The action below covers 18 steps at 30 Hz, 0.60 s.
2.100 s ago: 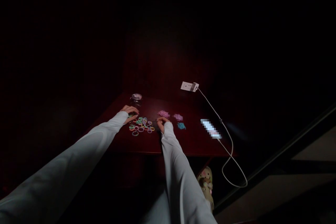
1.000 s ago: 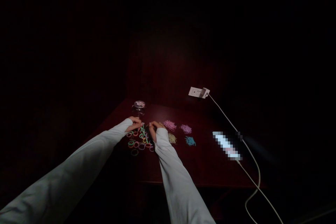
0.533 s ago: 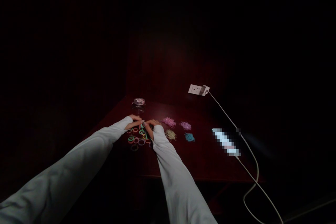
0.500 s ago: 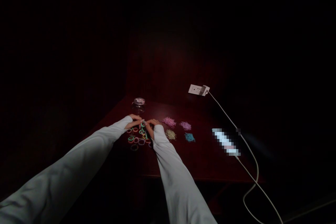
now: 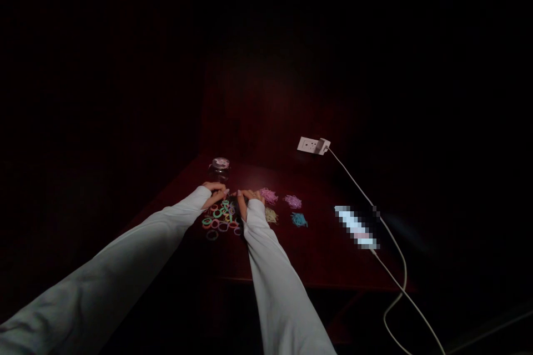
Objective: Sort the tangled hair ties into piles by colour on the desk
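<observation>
My left hand (image 5: 215,193) hovers over the back left edge of a heap of colourful round bands (image 5: 224,226), its thumb and fingers drawn together; anything between them is too small to tell. To the right of the bands is my right hand (image 5: 248,199), with bent fingers, and I cannot make out whether it pinches something. A gap separates the two hands. Close by my right hand lie a pink pile (image 5: 268,196) and a pale yellow pile (image 5: 271,216) of thin pieces. Further right are a purple pile (image 5: 293,201) and a blue pile (image 5: 299,219).
A clear jar with a patterned lid (image 5: 220,163) stands behind my left hand on the dark red table (image 5: 316,260). A blurred bright device (image 5: 356,227) lies at the right with a cable. A charger (image 5: 323,146) sits in the white wall socket (image 5: 308,145).
My hands have moved apart, the right one shifting right. The green band that was between my fingertips is no longer there. The view has shifted slightly.
</observation>
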### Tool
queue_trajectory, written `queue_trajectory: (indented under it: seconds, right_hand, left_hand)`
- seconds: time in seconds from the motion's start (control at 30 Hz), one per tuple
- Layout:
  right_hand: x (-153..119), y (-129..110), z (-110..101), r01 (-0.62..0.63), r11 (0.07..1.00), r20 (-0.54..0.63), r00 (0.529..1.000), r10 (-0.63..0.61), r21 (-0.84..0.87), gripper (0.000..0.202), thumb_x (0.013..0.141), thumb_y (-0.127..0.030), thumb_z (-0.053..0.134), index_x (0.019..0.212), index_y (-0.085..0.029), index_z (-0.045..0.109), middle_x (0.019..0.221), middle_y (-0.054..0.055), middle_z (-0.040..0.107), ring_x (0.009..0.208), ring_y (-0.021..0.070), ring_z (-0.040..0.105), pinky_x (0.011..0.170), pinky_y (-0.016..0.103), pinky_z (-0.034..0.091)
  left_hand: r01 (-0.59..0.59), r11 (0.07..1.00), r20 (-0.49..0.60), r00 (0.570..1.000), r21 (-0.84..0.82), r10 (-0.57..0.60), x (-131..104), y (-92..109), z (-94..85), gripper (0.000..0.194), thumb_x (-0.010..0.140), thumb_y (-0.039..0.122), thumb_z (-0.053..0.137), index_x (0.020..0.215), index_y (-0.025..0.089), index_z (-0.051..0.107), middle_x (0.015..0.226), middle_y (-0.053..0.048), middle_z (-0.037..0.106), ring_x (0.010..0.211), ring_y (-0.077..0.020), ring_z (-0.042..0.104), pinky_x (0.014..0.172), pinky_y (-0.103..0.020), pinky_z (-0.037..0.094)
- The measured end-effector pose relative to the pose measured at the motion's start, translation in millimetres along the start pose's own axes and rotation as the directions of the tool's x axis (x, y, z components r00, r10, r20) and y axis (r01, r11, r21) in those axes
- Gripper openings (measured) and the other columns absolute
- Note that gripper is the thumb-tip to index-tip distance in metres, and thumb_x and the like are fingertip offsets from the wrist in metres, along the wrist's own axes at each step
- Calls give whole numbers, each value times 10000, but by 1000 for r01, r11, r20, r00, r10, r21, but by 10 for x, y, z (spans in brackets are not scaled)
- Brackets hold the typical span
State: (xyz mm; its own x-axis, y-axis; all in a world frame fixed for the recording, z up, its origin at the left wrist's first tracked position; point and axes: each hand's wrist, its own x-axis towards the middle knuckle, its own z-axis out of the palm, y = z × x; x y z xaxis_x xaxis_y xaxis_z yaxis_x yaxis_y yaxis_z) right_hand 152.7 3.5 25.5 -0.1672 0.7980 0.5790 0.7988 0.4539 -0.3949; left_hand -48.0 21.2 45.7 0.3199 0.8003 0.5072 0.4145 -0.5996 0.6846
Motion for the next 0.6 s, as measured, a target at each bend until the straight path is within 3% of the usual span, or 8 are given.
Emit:
queue_trajectory:
  seconds: [0.1, 0.27, 0.43, 0.6]
  right_hand:
    - [35, 7, 20, -45, 999, 35, 998, 45, 20, 331, 1128, -305, 510, 1034, -309, 828, 998, 28, 819, 970, 210, 676, 913, 356, 436]
    - [-18, -26, 7, -3, 998, 61, 998, -1, 65, 335, 1143, -382, 491, 1050, -289, 799, 1039, 6, 815, 1019, 184, 671, 957, 326, 402]
    - [25, 12, 34, -23, 1000, 85, 996, 21, 18, 359, 1127, -396, 539, 901, -267, 787, 927, -2, 789, 953, 168, 681, 930, 312, 387]
    - [41, 16, 52, -61, 996, 104, 993, 55, 60, 378, 1143, -370, 492, 942, -271, 796, 976, 13, 794, 992, 179, 683, 933, 329, 366]
  left_hand:
    - [-76, 992, 109, 992, 97, 66, -16, 8, 60, 417, 1000, 477, 564, 746, 178, 705, 706, -4, 628, 666, -145, 540, 710, -263, 448]
    - [-92, 991, 147, 986, 102, 76, 5, 26, 59, 431, 1044, 462, 489, 787, 194, 707, 778, -25, 696, 804, -185, 651, 858, -287, 496]
    - [-35, 998, 176, 984, 57, 25, 2, 31, 75, 487, 1060, 490, 445, 770, 183, 688, 733, -17, 672, 686, -161, 590, 729, -259, 472]
    - [15, 998, 167, 986, 60, -25, -12, 44, 73, 475, 1055, 479, 455, 772, 180, 694, 688, -9, 643, 656, -162, 575, 688, -260, 446]
